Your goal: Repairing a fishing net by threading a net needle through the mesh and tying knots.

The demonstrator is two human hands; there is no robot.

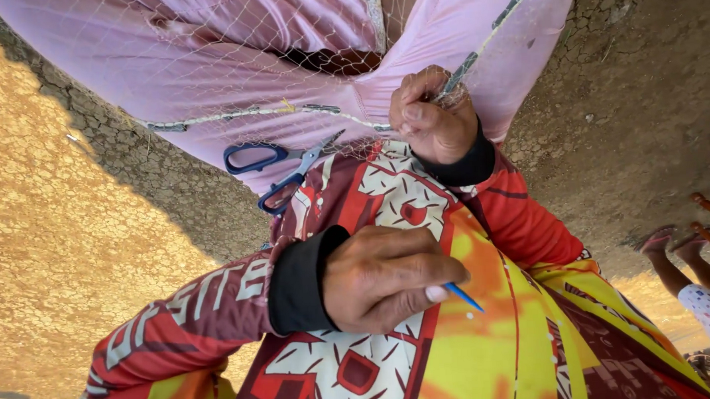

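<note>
Head view: left hand [386,278] pinches a thin blue needle [464,297]; right hand [431,116] grips the net's edge cord [255,114] (blue-handled scissors [278,172] lie on the lap nearby).

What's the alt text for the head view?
Looking down at a person's lap: the right hand pinches a fishing net's edge cord over pink fabric, while the left hand holds a thin blue tool against a red and yellow jersey. Blue-handled scissors lie on the lap.

Fine net [286,83] draped over lap; thin blue needle [463,296].
</note>
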